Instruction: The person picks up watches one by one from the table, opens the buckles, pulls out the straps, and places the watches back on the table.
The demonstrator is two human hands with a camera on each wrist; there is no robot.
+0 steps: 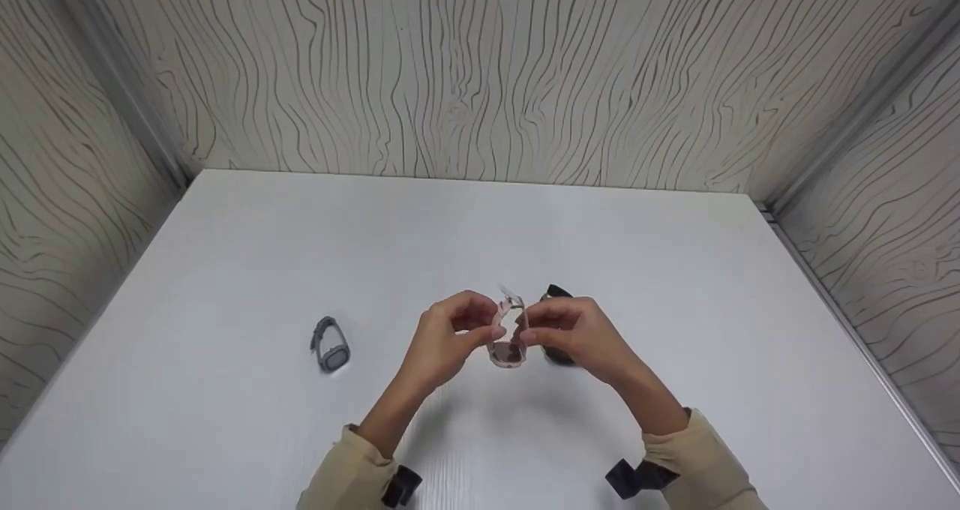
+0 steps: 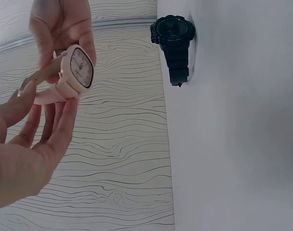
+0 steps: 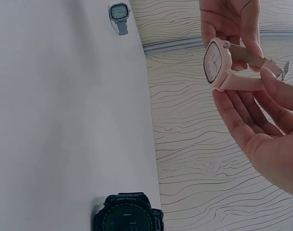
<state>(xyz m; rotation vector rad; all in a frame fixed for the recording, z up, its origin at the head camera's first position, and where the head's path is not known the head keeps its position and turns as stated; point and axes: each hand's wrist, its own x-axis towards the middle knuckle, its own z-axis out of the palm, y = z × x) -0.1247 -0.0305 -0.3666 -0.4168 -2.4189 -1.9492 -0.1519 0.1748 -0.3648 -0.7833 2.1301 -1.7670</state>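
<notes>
A pale pink wristwatch (image 1: 507, 355) with a rounded-square dial is held up in front of me between both hands. My left hand (image 1: 448, 339) pinches one side of its strap between thumb and fingers. On the opposite side, my right hand (image 1: 581, 337) pinches the other part of the strap. The dial (image 2: 82, 68) faces away from the hands in the left wrist view, and the strap bends back in a loop. At the strap's end, a metal buckle (image 3: 283, 70) shows in the right wrist view.
A black sports watch (image 2: 172, 41) lies on the white table (image 1: 225, 435), partly behind my right hand in the head view. Farther left lies a grey watch (image 1: 331, 345) with a square face. Wood-grain panels (image 1: 480, 75) enclose the table at the back and sides.
</notes>
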